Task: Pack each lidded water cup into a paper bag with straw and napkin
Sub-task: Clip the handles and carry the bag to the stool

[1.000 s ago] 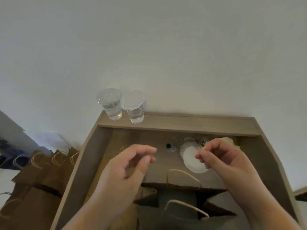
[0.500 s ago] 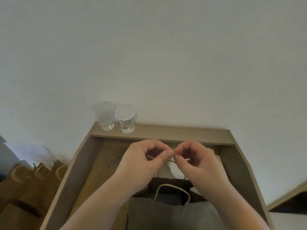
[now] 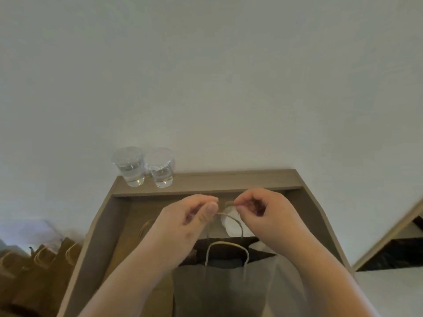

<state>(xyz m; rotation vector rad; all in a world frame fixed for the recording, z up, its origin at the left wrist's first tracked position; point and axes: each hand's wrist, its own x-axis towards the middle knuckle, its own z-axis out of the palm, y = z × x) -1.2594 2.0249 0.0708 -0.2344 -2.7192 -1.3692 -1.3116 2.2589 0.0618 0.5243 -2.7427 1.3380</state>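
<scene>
Pinching the far handle (image 3: 234,220) between left hand (image 3: 183,223) fingers, we pinch a small tan piece (image 3: 229,203) in right hand (image 3: 270,216) fingers above the paper bag (image 3: 229,291) at the tabletop (image 3: 135,210) near edge; lidded cups (image 3: 131,168) occupy its far-left corner.

The left forearm (image 3: 128,277) and the right forearm (image 3: 320,275) are both bare from the near edge of the view up to the wrist. The left hand (image 3: 190,216) and the right hand (image 3: 263,209) are bare as well. The forearms are full and smooth, broadening toward the near edge. The left thumbnail (image 3: 211,206) is short, rounded and plain. The knuckles show only as soft creases. Finer marks on the skin are too blurred to tell.
</scene>
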